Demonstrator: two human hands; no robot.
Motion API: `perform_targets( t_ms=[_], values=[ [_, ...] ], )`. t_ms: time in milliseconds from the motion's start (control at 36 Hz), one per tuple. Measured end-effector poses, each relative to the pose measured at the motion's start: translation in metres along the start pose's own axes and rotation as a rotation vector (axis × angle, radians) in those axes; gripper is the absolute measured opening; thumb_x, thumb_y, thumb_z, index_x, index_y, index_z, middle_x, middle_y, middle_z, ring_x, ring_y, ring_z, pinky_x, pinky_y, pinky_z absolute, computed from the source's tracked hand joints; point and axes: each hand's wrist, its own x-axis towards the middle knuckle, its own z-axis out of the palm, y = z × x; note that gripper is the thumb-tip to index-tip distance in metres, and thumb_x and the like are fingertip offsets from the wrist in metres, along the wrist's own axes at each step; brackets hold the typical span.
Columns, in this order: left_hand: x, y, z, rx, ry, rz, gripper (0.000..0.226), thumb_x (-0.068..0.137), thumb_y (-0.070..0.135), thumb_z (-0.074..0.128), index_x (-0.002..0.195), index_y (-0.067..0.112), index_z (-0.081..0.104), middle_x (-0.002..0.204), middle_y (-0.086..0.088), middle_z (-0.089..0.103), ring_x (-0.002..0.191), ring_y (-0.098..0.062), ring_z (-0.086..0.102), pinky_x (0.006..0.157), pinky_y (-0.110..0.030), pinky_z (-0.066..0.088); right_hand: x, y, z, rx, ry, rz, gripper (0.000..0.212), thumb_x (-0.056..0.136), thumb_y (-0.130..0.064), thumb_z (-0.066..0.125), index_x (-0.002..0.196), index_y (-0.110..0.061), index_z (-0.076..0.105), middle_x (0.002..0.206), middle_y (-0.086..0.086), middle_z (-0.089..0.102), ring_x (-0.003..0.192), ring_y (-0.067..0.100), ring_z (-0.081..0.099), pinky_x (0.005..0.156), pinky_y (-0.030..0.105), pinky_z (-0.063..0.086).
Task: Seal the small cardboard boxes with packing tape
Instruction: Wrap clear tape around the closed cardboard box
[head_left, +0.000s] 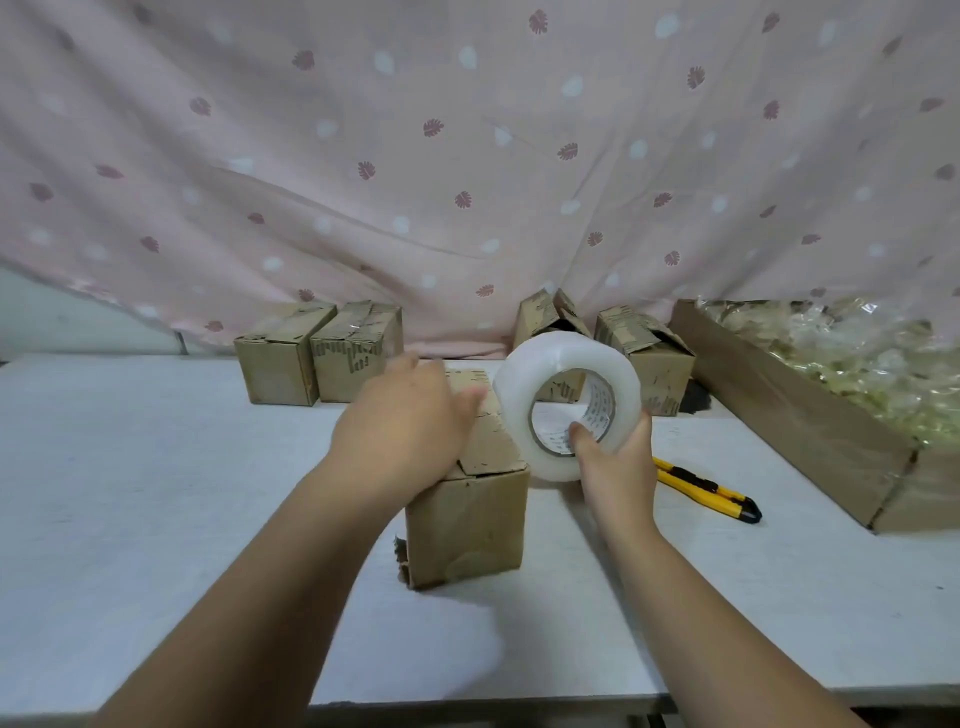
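Small cardboard box (467, 514) stands at the centre of the frame on the pale surface (156, 467). Its top flaps are folded down but not quite flat, one overlapping the other with a raised edge. It looks light and thin-walled: scuffed brown corrugated board, torn at the lower left corner, so it would likely slide or dent under a hard push. It is best steadied by pressing flat on the flaps from above, as the left hand (405, 421) does. That grip is spread, palm down on the lid, with the fingers blurred but roughly straight.

The right hand (615, 457) holds the tape roll (566, 405) just right of the box's upper edge. This grip is curled round the roll, the thumb hooked into the printed cardboard core and the other fingers hidden behind the rim. The roll is thick, cloudy white and smooth, probably the heavier item, and no loose tape end shows.

A yellow and black utility knife (706, 488) lies on the surface right of that hand. Higher in the frame, two closed boxes (275, 364) sit left of centre and two boxes with flaps up (649, 364) right of centre, below a pink leaf-printed curtain (467, 156). At the right edge a long cardboard tray (779, 415) holds crinkly clear packets.
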Motion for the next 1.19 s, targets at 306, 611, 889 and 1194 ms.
perform_targets(
  t_ms=[306,611,889,1194],
  values=[
    [0.013,0.037,0.03,0.153,-0.293,-0.114,0.092,0.089,0.069,0.036,0.154,0.014,0.003,0.161,-0.012,-0.001,0.146,-0.039,-0.005,0.115,-0.057,0.014,0.002,-0.002,-0.001,0.038,-0.013,0.007,0.057,0.088,-0.027,0.068,0.139,-0.027,0.042,0.097,-0.019,0.057,0.102,0.014,0.057,0.084,0.031,0.043],
    [0.028,0.023,0.008,0.185,-0.317,-0.211,0.089,0.082,0.053,0.063,0.153,0.025,0.016,0.159,-0.018,-0.004,0.147,-0.037,0.006,0.116,-0.057,0.005,-0.007,-0.006,-0.001,0.094,-0.166,-0.132,0.081,0.084,-0.019,0.072,0.148,-0.038,0.027,0.131,-0.015,0.054,0.116,0.007,0.052,0.093,0.026,0.04],
    [0.029,0.006,0.013,-0.07,-0.206,-0.176,0.082,0.076,0.032,0.061,0.15,0.025,0.026,0.158,-0.013,0.013,0.141,-0.029,0.027,0.109,-0.041,0.034,-0.007,-0.01,-0.003,0.075,-0.092,-0.108,0.063,0.087,-0.026,0.07,0.143,-0.027,0.04,0.109,-0.015,0.061,0.093,0.001,0.056,0.076,0.019,0.042],
    [0.029,0.0,0.016,-0.814,-0.186,-0.228,0.073,0.082,0.024,0.07,0.147,0.021,0.038,0.145,0.0,0.044,0.121,-0.022,0.052,0.101,-0.038,0.045,-0.006,-0.017,-0.008,0.539,-0.215,0.039,0.069,0.061,-0.04,0.088,0.121,-0.027,0.057,0.113,-0.001,0.069,0.108,0.015,0.064,0.093,0.033,0.051]
  ],
)
